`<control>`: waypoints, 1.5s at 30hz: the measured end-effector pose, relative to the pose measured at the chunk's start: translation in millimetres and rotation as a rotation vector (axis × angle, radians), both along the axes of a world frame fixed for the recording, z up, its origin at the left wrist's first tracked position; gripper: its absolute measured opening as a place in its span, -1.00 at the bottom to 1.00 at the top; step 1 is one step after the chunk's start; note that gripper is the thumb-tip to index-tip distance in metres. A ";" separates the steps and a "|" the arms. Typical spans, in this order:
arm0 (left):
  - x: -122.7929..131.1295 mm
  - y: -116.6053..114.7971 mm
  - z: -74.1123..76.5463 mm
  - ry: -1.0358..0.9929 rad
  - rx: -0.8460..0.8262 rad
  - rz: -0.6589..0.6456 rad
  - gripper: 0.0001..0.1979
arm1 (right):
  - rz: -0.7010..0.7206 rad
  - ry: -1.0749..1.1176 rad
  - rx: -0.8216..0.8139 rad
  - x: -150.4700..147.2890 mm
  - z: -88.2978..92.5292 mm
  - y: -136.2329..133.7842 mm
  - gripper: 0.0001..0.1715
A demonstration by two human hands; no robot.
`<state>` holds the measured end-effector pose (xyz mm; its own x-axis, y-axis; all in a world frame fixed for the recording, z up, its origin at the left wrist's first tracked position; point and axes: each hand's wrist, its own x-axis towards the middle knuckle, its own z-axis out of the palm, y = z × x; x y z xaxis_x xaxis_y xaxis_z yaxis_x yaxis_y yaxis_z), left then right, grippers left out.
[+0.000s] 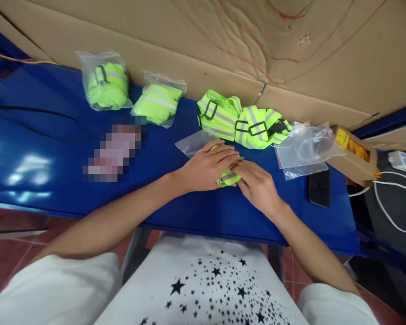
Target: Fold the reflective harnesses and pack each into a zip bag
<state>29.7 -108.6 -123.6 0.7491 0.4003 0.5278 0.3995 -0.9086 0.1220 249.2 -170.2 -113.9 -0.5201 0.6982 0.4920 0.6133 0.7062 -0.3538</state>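
Note:
My left hand (208, 168) and my right hand (257, 185) meet over a folded neon-yellow reflective strap (228, 178) on the blue table (54, 135). Both hands press and grip the small bundle, fingers closed over it, so most of it is hidden. A clear plastic bag (192, 143) lies flat just behind my left hand. Farther back lies a loose pile of neon-yellow reflective straps (240, 119) with black buckles.
Two sealed bags holding folded straps (106, 83) (159, 104) rest at the back left against a cardboard wall (223, 40). Empty clear bags (304, 146), a black phone (319, 187), a small cardboard box (355, 153) and white cables (389, 203) lie to the right.

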 end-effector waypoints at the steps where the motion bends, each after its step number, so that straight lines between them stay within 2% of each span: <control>1: -1.7 2.5 1.4 0.010 -0.016 0.003 -0.52 | 0.022 -0.003 -0.068 1.8 3.6 0.8 -0.60; 3: -5.3 8.5 3.9 0.027 -0.032 0.000 -0.44 | 0.062 -0.017 -0.153 7.3 10.6 1.8 -0.50; 4: -6.8 11.0 4.8 0.031 -0.035 -0.003 -0.40 | 0.060 -0.026 -0.142 10.2 13.2 1.9 -0.48; 7: -7.3 12.6 5.2 0.006 -0.052 -0.001 -0.36 | 0.008 -0.038 0.012 14.8 14.3 0.4 -0.57; 12: 1.7 -2.0 4.7 -0.077 -0.060 -0.051 -0.47 | 0.041 -0.089 0.076 2.7 0.0 -5.9 -0.60; 16: 1.3 -7.5 12.7 -0.063 -0.044 -0.067 -0.53 | 0.006 -0.114 0.021 -11.2 -8.1 -4.1 -0.65; 21: -12.2 3.2 25.1 0.142 -0.131 -0.054 -0.06 | 0.074 -0.028 -0.094 -4.2 -0.8 4.0 -0.50; 23: -16.3 7.7 26.0 0.153 -0.125 -0.026 -0.13 | 0.085 -0.033 -0.094 3.3 2.6 4.9 -0.47; 27: -17.2 10.9 22.8 0.107 -0.067 0.001 -0.50 | -0.016 -0.174 0.067 10.6 5.4 2.2 -0.52; 30: -14.3 8.5 20.5 0.038 -0.016 0.024 -0.58 | -0.032 -0.121 0.135 7.1 7.1 -3.6 -0.46; 34: -10.5 3.2 18.4 -0.080 0.040 0.058 -0.62 | 0.050 -0.053 -0.009 -2.7 8.5 -9.8 -0.43; 37: -6.9 -0.8 17.1 -0.019 0.070 0.005 -0.72 | 0.099 -0.147 -0.139 -9.1 3.9 -8.4 -0.59; 39: -4.4 -4.2 18.2 0.027 0.065 -0.046 -0.74 | 0.093 -0.164 -0.130 -10.4 -0.1 -5.9 -0.76; 41: -3.7 -8.5 23.8 -0.033 0.001 -0.066 -0.74 | 0.078 -0.136 -0.063 -8.3 -0.2 -4.6 -0.81; 43: -6.4 -13.4 35.4 -0.191 -0.156 -0.076 -0.72 | 0.043 -0.077 0.039 -3.5 6.0 -6.4 -0.67; 45: -12.0 -18.1 51.1 -0.363 -0.417 -0.103 -0.65 | -0.046 0.031 0.172 2.1 17.0 -11.2 -0.48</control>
